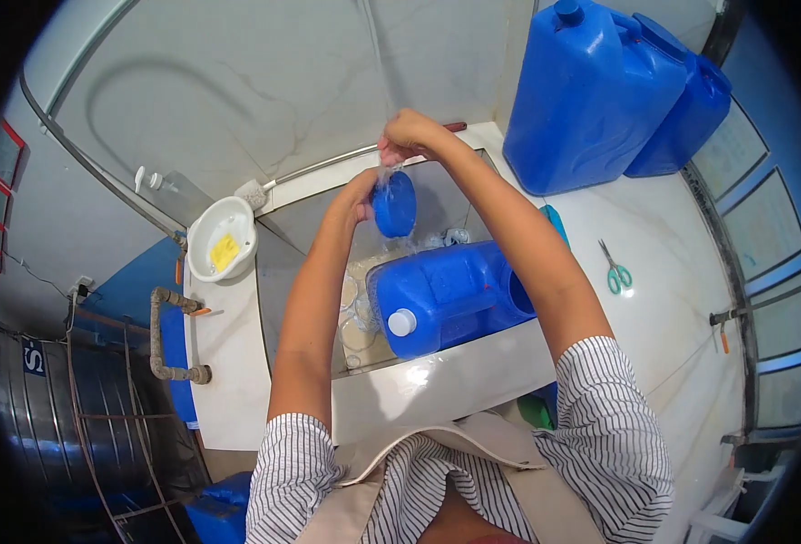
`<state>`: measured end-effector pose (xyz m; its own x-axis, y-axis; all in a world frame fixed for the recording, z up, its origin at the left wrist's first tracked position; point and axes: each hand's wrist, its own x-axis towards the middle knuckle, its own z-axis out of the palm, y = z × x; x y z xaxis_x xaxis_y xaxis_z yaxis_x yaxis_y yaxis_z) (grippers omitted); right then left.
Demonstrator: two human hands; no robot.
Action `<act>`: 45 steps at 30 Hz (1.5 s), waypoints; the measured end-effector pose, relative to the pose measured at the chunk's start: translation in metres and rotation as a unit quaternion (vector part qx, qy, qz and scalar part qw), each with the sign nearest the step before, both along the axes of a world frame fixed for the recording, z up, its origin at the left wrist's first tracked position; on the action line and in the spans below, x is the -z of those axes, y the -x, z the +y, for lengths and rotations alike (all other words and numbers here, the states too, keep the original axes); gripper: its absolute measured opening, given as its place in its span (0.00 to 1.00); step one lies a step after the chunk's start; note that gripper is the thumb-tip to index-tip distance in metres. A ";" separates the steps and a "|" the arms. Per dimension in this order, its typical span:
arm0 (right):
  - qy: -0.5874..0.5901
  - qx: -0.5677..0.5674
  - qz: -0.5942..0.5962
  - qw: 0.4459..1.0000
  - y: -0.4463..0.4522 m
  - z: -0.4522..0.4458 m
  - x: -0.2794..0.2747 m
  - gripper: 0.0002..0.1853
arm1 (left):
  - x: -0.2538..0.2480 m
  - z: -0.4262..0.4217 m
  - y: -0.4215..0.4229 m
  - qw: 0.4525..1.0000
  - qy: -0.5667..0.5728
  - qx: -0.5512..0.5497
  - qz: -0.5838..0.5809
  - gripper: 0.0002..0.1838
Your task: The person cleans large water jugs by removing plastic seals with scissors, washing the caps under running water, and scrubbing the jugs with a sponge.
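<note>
My left hand (359, 194) is closed around the edge of a round blue lid (395, 207), tilted over the sink (283, 258). Water streams from above onto my right hand (406, 136) and runs down over the lid. The fingers of my right hand are bunched at the lid's upper edge; what they hold, if anything, is hidden. Below, a blue jerrycan (446, 299) with a white cap (402, 322) lies on its side across the sink, its wide opening partly behind my right forearm. Pale round pieces (359, 334) lie in the sink beside it.
Two large blue jerrycans (591, 100) stand at the back right. Green-handled scissors (615, 272) lie on the right counter. At left are a white basin (224, 240) with a yellow sponge (224, 252), a pump bottle (174, 192) and a pipe (157, 335). A long-handled brush (253, 194) lies behind the sink.
</note>
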<state>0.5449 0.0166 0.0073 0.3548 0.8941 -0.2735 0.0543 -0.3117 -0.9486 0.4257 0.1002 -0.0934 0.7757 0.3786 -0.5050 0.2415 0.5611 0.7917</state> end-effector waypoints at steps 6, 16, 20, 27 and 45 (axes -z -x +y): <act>-0.088 0.029 0.050 0.994 -0.004 -0.001 0.003 0.08 | -0.010 -0.019 -0.003 0.980 -0.178 -0.047 -0.075 0.12; -0.215 -0.164 -0.653 0.708 -0.016 -0.049 0.109 0.09 | 0.007 -0.022 0.030 0.517 -0.853 0.045 -0.057 0.12; -0.218 -0.144 -0.625 0.736 -0.003 -0.066 0.121 0.14 | -0.006 -0.104 0.056 0.610 -0.785 -0.058 -0.089 0.10; -0.237 -0.176 -0.624 0.724 0.022 -0.070 0.126 0.16 | 0.014 -0.230 0.076 0.631 -0.734 0.247 -0.046 0.15; -0.124 0.060 0.210 0.968 0.009 -0.023 0.114 0.14 | 0.014 -0.127 0.167 0.568 -0.798 0.202 0.031 0.12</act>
<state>0.5355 -0.0068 -0.1071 0.3645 0.9099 -0.1980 -0.3751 -0.0512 -0.9256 0.2583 -0.0271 -0.1069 0.9613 0.1902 0.1994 0.1507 -0.9686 0.1976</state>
